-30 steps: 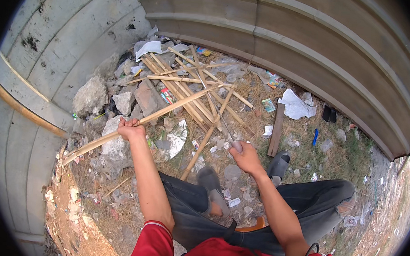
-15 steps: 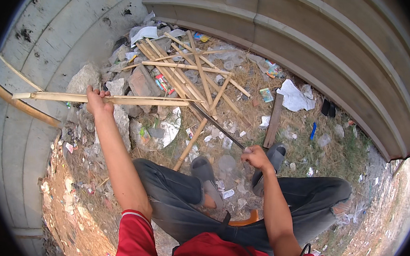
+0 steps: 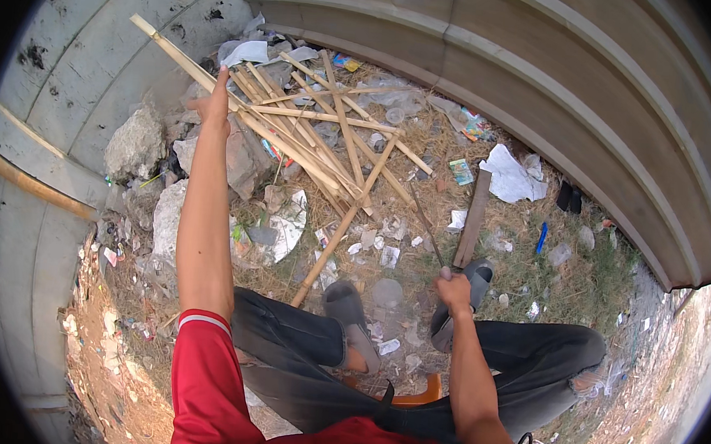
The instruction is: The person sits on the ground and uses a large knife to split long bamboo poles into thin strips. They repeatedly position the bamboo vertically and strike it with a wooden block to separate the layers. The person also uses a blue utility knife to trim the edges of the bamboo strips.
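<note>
A split bamboo strip (image 3: 177, 54) slants from the upper left down onto a pile of bamboo strips (image 3: 319, 149). My left hand (image 3: 214, 103) reaches far forward at this strip, its thumb and a finger stretched apart; part of the strip is hidden behind it. In front of my right foot, my right hand (image 3: 454, 291) is closed around the handle of a long knife (image 3: 428, 227). Its narrow dark blade points forward and a little left, toward the pile, and looks thin from this angle.
Large rocks (image 3: 136, 142) lie left of the pile, beside a pale curved wall (image 3: 60, 78). A ribbed metal sheet (image 3: 538, 86) closes the far side. A dark wooden board (image 3: 473, 218) lies before my right sandal (image 3: 477, 280). Paper scraps and plastic litter the dry grass.
My left hand has swung forward with the bamboo strip, bringing it over the pile, and its fingers have spread. The knife has come away from the strip's end and turned to point more forward.
</note>
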`<state>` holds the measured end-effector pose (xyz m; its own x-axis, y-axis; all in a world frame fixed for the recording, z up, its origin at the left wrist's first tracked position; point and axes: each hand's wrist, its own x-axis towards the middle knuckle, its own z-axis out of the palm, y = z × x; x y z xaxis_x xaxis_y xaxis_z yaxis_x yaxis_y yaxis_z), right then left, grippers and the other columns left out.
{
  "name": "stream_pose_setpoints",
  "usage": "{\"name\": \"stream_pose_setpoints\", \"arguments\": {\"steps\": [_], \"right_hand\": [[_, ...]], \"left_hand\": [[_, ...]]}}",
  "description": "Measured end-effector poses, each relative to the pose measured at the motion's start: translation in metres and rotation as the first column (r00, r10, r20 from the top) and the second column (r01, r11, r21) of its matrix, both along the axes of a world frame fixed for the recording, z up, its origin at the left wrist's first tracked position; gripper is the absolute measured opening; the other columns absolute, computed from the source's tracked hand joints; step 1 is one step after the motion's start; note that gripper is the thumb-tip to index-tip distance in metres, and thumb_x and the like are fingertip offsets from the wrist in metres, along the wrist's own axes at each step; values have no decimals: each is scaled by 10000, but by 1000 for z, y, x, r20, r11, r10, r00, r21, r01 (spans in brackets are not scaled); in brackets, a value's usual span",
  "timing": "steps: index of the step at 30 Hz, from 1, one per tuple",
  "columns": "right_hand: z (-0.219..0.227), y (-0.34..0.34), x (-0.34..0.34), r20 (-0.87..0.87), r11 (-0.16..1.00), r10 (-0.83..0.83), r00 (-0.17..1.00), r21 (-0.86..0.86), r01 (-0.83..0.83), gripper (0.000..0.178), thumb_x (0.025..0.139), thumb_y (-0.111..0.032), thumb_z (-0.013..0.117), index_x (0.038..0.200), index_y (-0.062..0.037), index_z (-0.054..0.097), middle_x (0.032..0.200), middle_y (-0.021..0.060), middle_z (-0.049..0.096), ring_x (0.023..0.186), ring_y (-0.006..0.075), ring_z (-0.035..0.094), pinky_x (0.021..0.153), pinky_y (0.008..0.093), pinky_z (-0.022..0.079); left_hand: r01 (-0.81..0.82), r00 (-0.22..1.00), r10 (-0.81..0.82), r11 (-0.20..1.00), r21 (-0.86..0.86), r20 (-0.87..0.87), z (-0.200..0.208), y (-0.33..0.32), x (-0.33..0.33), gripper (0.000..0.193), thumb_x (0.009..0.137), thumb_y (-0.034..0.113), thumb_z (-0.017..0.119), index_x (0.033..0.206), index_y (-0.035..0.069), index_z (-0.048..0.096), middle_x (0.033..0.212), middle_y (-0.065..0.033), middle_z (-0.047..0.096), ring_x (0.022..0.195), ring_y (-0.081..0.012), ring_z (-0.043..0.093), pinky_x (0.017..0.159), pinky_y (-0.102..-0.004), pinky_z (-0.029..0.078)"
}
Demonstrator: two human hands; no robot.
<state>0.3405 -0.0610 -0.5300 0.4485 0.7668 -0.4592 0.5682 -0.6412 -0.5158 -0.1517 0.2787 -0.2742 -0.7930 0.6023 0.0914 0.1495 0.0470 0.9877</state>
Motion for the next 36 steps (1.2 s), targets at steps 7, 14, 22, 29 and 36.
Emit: {"name": "stream_pose_setpoints", "arguments": {"steps": [7,14,22,29,36], "right_hand": [[8,14,-14,-22,996,-79,997,37,79,456,757,-390,748,932,31,751,898,260,741,948,415,723,868,447,542],[6,11,-8,-127,988,-137,982,47,144,485,788,-404,716,1026,17,747,1032,281,728,1060,436,686,931,471,521],[12,18,-11,-159,975,-175,972,110,193,447,773,-372,704,963,31,745,936,285,725,981,451,697,884,468,524],[24,23,-17,-207,951,-180,962,212,224,445,773,-374,704,915,46,736,884,289,717,913,455,698,846,472,523],[70,22,-48,-327,923,-109,939,318,218,420,784,-353,727,902,50,740,803,227,721,803,352,710,782,436,527]], "left_hand": [[217,713,-565,741,-635,-416,-192,-56,47,639,872,429,728,1350,26,596,1382,-272,554,1286,-416,544,1078,-484,456],[82,364,-899,289,-954,-241,-349,-242,163,772,802,399,836,1428,73,523,1454,-186,482,1394,-357,450,1115,-481,462],[361,484,-852,403,-841,-201,-357,-226,128,365,932,159,669,1281,69,613,1236,-199,590,1163,-407,604,967,-479,521],[744,557,-823,431,-510,116,-239,-165,140,266,1065,226,523,1226,30,604,930,-157,725,788,-259,711,698,-390,561],[727,648,-710,684,-54,-276,-139,-153,115,212,1074,241,571,1146,43,560,927,-53,659,703,-91,550,617,-263,455]]}}
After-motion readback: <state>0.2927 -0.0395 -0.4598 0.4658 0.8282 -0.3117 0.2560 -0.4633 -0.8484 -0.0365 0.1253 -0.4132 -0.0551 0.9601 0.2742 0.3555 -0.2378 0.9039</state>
